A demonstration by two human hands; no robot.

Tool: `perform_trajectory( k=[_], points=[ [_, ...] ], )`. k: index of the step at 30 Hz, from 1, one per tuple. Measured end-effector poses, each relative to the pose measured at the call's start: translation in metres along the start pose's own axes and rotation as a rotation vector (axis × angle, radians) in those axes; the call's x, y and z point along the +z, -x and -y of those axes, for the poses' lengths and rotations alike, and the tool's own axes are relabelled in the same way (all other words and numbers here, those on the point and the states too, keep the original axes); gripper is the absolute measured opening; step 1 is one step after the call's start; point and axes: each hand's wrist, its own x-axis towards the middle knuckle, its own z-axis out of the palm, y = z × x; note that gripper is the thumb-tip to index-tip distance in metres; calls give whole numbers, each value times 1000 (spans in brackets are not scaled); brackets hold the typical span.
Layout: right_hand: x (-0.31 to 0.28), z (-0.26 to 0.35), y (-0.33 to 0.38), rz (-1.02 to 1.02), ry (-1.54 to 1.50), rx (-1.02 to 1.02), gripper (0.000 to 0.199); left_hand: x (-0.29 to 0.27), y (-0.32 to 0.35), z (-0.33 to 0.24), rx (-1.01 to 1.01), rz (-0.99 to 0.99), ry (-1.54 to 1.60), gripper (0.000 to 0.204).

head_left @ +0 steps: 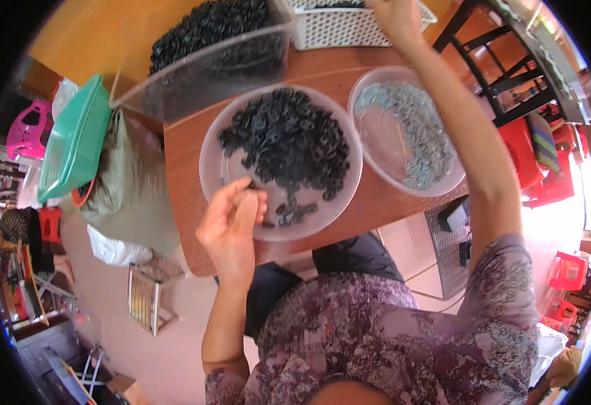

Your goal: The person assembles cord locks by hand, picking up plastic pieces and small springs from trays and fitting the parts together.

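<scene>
I have the left hand (pixel 231 219) at seven o'clock on the rim of a round translucent plastic bowl (pixel 332 210), palm turned up. Its thumb and fingers are drawn together; I cannot tell whether they pinch a part. The right hand (pixel 396 17) is at one o'clock, at the near-right corner of a white perforated plastic basket (pixel 339 35). The upper edge of my view cuts it off, so I cannot tell its grip.

The bowl stands on a brown wooden counter (pixel 187 202). Small black plastic parts (pixel 295 131) are heaped towards its twelve and three o'clock sides, with a few loose near six. At two o'clock from it, a second translucent bowl (pixel 383 138) carries small silvery pieces (pixel 427 128), banked along its far and right sides; their exact form is too small for me to certify. At eleven o'clock I note a clear rectangular bin (pixel 241 71) bearing a large pile of black pieces (pixel 214 27). A green plastic basket (pixel 72 145) sits at ten o'clock, beside the counter.
</scene>
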Motion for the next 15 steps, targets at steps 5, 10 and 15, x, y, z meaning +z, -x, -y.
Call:
perform_trajectory(
  k=[5, 10, 15],
  points=[
    [-10, 5, 18, 115, -157, 0, 19, -11, -20, 11, 74, 59, -299, 20],
    [-32, 6, 101, 306, -354, 92, 21, -5, -38, 11, 381, 171, -770, 23],
    [-64, 0, 133, 437, -580, 283, 15, 12, -52, 13, 633, 324, -1177, 24]
  ],
)
